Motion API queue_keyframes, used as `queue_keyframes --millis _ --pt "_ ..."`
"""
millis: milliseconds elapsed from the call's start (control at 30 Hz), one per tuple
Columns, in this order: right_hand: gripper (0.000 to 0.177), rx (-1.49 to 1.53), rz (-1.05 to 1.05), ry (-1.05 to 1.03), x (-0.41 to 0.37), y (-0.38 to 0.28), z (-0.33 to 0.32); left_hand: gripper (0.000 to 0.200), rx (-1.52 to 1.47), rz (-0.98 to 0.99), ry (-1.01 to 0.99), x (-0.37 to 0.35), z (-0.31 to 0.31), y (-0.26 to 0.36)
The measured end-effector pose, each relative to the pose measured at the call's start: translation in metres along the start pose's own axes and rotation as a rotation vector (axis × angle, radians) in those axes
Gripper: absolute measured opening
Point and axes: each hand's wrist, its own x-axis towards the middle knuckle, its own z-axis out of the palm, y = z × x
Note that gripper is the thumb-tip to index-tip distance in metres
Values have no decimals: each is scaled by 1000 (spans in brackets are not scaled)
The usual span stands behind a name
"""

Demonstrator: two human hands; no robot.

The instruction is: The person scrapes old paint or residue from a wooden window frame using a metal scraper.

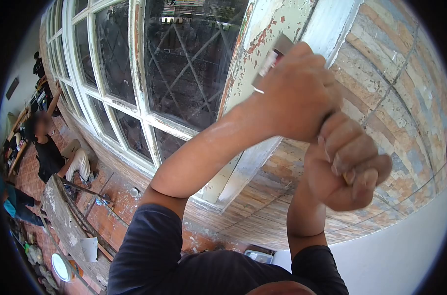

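Observation:
My left hand (302, 86) is closed around a scraper with a wide metal blade (282, 45) and a red and white marking. The blade lies close to the peeling painted window frame (255, 54); whether it touches is hidden. My right hand (351, 164) is curled into a fist against the heel of my left hand. A small yellowish spot shows between its fingers, too little to name. Old paint flakes off the frame in reddish-brown patches.
Left of the frame is a paned window (189, 64). Stone-patterned tiles (386, 88) cover the wall at right. Below stands a worn plank (68, 216) with metal bars, a white bucket (61, 268) and a small can (134, 192). A person (49, 152) sits by the wall; another stands lower left.

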Motion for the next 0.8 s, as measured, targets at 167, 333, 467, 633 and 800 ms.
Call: queue_keyframes --millis 167,333,467,633,800 --pt "25 -45 -152 66 1 -11 15 16 -23 50 14 12 -5 13" --pt "26 50 -41 40 10 10 3 18 39 16 -38 9 -8 -7" --pt "25 75 -31 34 10 12 -2 19 57 11 -40 8 -2 -10" --pt "31 38 12 70 8 12 -2 19 20 13 -43 8 0 -14" --pt "32 96 16 92 10 17 -8 17 63 17 -31 9 0 -14"
